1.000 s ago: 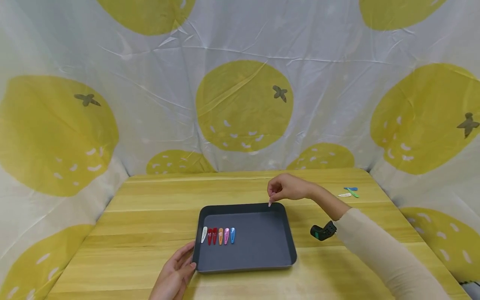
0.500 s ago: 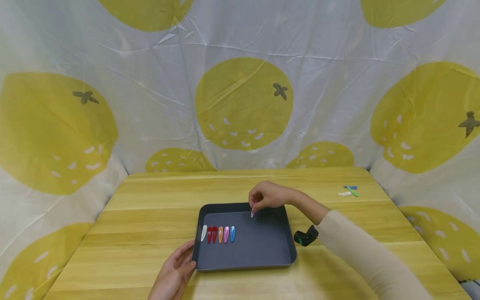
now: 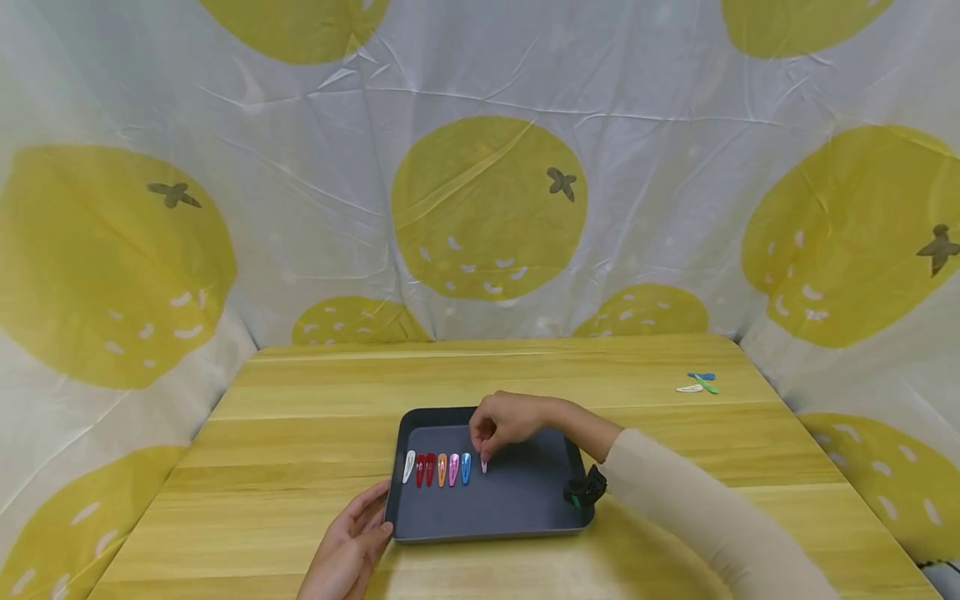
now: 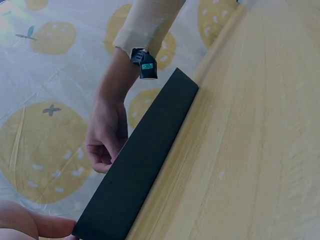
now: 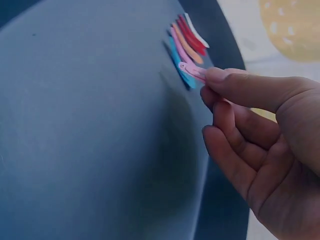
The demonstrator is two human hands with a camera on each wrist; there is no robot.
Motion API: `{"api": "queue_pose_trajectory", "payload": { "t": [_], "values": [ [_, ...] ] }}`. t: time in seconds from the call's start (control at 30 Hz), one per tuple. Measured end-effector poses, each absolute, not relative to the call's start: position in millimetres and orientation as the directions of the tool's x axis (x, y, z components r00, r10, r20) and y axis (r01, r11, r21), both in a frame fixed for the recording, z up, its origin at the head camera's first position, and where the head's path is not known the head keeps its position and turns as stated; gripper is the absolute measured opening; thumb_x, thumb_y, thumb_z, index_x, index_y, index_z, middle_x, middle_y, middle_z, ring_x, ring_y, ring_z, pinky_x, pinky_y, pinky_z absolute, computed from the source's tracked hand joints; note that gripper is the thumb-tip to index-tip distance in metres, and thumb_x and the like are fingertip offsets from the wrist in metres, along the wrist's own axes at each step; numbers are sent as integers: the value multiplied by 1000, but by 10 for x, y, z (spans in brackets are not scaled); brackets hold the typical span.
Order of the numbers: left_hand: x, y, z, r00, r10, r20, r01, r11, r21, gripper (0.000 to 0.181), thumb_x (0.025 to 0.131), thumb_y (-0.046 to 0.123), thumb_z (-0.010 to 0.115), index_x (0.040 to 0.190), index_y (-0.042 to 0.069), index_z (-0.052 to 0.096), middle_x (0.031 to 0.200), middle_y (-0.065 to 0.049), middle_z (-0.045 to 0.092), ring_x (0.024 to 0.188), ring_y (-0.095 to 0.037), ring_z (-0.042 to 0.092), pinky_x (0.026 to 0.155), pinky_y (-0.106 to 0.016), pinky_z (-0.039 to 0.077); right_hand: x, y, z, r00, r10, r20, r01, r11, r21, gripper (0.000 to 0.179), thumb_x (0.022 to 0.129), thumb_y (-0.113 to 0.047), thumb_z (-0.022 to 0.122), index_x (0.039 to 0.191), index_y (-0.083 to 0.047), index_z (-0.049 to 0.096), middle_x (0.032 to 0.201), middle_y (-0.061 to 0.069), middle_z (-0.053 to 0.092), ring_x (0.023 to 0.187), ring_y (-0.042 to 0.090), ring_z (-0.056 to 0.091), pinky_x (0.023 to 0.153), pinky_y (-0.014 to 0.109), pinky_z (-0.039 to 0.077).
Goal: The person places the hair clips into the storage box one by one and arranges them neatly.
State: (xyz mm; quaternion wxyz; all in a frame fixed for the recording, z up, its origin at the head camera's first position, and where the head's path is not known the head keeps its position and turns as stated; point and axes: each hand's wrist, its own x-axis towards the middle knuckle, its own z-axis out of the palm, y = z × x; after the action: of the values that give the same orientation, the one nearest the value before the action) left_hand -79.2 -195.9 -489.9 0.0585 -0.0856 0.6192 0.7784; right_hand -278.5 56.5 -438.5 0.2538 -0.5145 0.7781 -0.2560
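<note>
Over the dark baking tray (image 3: 517, 518), my right hand (image 3: 510, 418) pinches a pale pink snap hair clip (image 5: 193, 71) between thumb and index finger. To the clip's left in the head view, a row of hair clips lies upright on the tray floor: a white clip (image 3: 408, 467), two red clips (image 3: 424, 470), an orange clip (image 3: 442, 470), a brighter pink clip (image 3: 453, 469) and a blue clip (image 3: 466, 468). My left hand (image 3: 349, 540) holds the tray at its near left corner, thumb on the front edge and fingers along the left side.
At the table's far right lie a blue clip (image 3: 702, 376), a green clip (image 3: 707, 385) and a white clip (image 3: 689, 389), close together. The wooden table (image 3: 300, 425) is backed by a fruit-print curtain (image 3: 330, 208). A black camera (image 3: 587, 487) sits at my right wrist.
My right hand has carried the pale pink clip from the tray's far right corner leftward and nearer, to just right of the blue clip. My left hand stays at the tray's corner.
</note>
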Motion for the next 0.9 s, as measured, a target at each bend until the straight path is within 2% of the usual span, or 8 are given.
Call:
{"api": "queue_pose_trajectory", "payload": {
  "t": [0.27,0.43,0.67,0.9],
  "values": [
    [-782,-1956,-4882,-981,-6,-193,-186,-242,952,66,93,-24,39,155,-17,17,158,-40,21,148,-48,20,111,-34,43,-2754,472,-4497,-345,-921,-182,-688,380,-618,11,91,-8,81,84,-14,74,73,-13,65,67,1,54,61,17,47],
    [-777,-1960,-4877,-982,-6,-191,-183,-241,953,67,92,-24,39,155,-17,16,157,-41,21,148,-49,20,111,-35,42,-2759,448,-4516,-360,-917,-169,-722,389,-572,12,89,-12,83,82,-16,74,72,-14,62,67,1,52,60,17,45],
    [-784,-1963,-4869,-979,-13,-203,-195,-230,954,66,93,-24,39,155,-17,17,157,-40,22,148,-50,20,111,-35,43,-2739,421,-4500,-418,-897,-146,-717,424,-552,15,86,-15,87,87,-13,72,74,-11,61,67,3,54,60,18,46],
    [-788,-1962,-4861,-977,-15,-211,-201,-234,951,66,93,-24,39,155,-16,17,157,-40,21,149,-50,20,112,-36,42,-2731,417,-4536,-425,-897,-118,-730,417,-542,19,85,-18,88,88,-11,71,74,-12,59,68,2,53,62,17,46]
  ]
}}
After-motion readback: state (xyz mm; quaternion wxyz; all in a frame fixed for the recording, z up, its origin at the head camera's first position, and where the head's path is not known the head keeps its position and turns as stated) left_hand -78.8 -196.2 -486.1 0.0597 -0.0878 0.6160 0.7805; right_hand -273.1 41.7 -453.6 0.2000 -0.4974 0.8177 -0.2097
